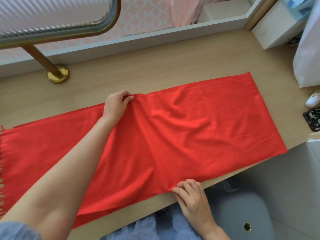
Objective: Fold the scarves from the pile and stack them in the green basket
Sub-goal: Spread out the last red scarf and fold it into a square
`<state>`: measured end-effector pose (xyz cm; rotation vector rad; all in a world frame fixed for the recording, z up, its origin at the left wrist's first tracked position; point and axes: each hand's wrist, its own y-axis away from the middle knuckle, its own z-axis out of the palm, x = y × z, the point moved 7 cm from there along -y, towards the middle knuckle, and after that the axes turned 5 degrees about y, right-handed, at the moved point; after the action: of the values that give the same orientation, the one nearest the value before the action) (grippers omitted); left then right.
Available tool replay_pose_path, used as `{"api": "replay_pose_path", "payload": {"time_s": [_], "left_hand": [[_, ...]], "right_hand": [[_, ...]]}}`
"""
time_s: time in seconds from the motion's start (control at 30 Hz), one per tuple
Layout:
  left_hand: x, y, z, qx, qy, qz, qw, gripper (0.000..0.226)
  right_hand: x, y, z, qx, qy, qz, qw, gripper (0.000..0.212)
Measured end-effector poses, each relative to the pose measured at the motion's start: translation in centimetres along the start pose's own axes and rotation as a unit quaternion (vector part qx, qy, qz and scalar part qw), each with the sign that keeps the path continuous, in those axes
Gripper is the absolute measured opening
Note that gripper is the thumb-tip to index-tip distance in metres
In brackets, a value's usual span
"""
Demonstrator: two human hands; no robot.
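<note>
I saw the red scarf (173, 129) lying flat along the wooden table (121, 75). The left hand (117, 105) pinched its far edge. The right hand (192, 196) pinched its near edge, right at the table's front lip. If one hand pulled harder, the fold could go crooked, or the soft cloth could slip off the front. Bare table lay behind the scarf. A gold post (58, 75) stood far left and a white bag (310, 54) far right. I saw no green basket.
</note>
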<state>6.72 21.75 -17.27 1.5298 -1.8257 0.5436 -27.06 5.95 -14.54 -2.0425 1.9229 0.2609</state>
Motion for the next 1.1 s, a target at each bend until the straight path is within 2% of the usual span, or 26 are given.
{"api": "replay_pose_path", "payload": {"time_s": [0.13,0.23,0.33,0.43,0.63,0.77,0.9,1.0,1.1], "left_hand": [[-0.2,0.2,-0.8,0.036,-0.028,0.025,0.999,0.021],[-0.6,2.1,-1.9,0.073,-0.021,0.023,0.997,0.027],[-1.1,6.7,-2.5,0.101,-0.016,0.043,0.994,0.027],[-2.2,13.2,-2.0,0.096,-0.036,0.054,0.993,0.03],[-5.4,23.5,-1.9,0.047,-0.095,0.065,0.992,0.04],[-4.2,26.1,-2.9,0.025,-0.037,0.112,0.993,0.035],[-2.4,29.4,-0.4,-0.101,-0.023,0.183,0.978,0.049],[-2.8,30.2,0.9,-0.101,-0.052,0.203,0.973,0.033],[-3.7,29.4,0.4,-0.051,-0.03,0.157,0.986,0.01]], "right_hand": [[-1.0,-1.5,-1.5,0.006,0.0,-0.007,1.0,0.002],[-0.4,-1.7,-2.7,0.024,-0.022,0.024,0.999,0.005],[-1.1,-1.9,-2.0,0.004,-0.041,0.017,0.999,0.007],[-3.3,-2.7,-0.3,-0.022,-0.052,-0.031,0.998,0.009],[-7.8,-2.0,2.1,-0.035,-0.031,-0.156,0.987,0.008],[-8.0,-0.7,3.4,-0.036,-0.01,-0.147,0.988,0.016],[-7.4,-0.4,3.5,-0.015,0.004,-0.119,0.993,0.017],[-7.2,-0.6,3.4,-0.012,0.02,-0.117,0.993,0.016],[-7.0,-1.0,3.3,-0.002,0.024,-0.104,0.994,0.016]]}}
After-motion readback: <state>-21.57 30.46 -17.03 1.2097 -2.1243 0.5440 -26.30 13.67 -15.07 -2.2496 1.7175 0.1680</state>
